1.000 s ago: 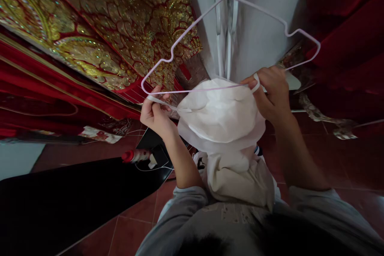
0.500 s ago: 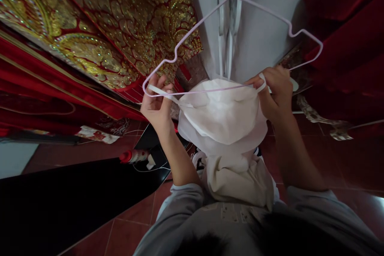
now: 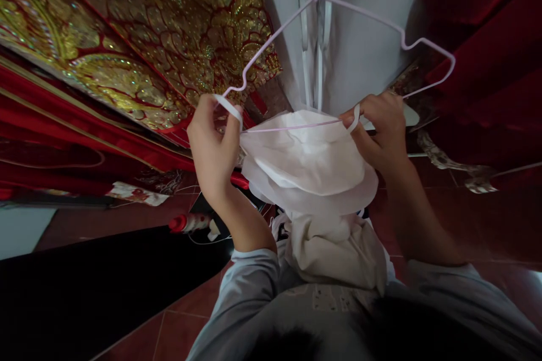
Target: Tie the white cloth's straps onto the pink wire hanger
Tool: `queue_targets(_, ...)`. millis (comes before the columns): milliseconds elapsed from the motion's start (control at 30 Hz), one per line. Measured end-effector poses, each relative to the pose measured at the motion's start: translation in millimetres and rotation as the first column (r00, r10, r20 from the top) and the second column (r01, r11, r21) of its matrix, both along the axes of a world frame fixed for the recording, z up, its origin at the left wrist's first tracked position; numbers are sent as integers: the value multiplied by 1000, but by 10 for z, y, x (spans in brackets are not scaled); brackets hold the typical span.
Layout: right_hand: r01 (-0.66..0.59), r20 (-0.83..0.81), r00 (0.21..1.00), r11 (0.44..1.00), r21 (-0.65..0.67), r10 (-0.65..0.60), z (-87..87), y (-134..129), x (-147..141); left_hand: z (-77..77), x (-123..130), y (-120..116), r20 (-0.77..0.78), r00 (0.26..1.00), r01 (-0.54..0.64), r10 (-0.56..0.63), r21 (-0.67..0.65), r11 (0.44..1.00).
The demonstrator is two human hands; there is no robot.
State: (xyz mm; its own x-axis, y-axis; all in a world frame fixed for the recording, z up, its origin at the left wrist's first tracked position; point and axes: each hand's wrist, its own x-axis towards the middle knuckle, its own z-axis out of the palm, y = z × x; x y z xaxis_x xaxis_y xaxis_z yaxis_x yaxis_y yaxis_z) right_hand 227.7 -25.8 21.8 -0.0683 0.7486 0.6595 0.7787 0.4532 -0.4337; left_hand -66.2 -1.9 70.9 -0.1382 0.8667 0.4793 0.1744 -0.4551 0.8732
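A pale pink clothes hanger point(image 3: 359, 12) hangs upright in front of me, its lower bar crossing the top of a white garment point(image 3: 305, 161) with thin layered cloth. My left hand point(image 3: 214, 149) is closed at the hanger's left corner, fingers and thumb pinching a white strap point(image 3: 229, 109) of the garment; the corner itself is hidden behind the hand. At the right part of the lower bar, my right hand point(image 3: 379, 130) is closed round the bar, with a second white strap point(image 3: 355, 118) looped over it by the fingertips. The garment droops between both hands.
Gold-sequined red cloth point(image 3: 169, 28) hangs close on the left, dark red cloth point(image 3: 491, 56) on the right. Behind the hanger are grey metal bars point(image 3: 311, 67). A red-capped bottle point(image 3: 188, 223) stands near a black surface point(image 3: 105, 287) at lower left, above red floor tiles point(image 3: 182, 321).
My left hand has moved up and left around the hanger's corner, drawing the left strap up with it. My right hand and the hanger have shifted slightly left.
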Motion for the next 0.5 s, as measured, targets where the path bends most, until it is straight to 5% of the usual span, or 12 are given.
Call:
queue_targets(100,14,23,1000,1000,-20,-13,-28,12,22,76,-17,-2,-255,965,-36,60,97,995)
queue_targets(200,-3,3,1000,1000,-10,3,-52,12,17,27,-62,98,-237,971,27,13,165,986)
queue_targets(333,-16,-32,999,1000,-2,16,-69,8,-54,-261,-71,347,185,981,8,-55,244,970)
queue_targets(400,-44,-37,998,999,-3,44,-74,9,-99,-427,5,389,446,895,-43,-26,144,989)
queue_targets(500,-64,-40,997,997,-37,62,-71,2,-144,-564,225,259,563,827,19,0,-28,999)
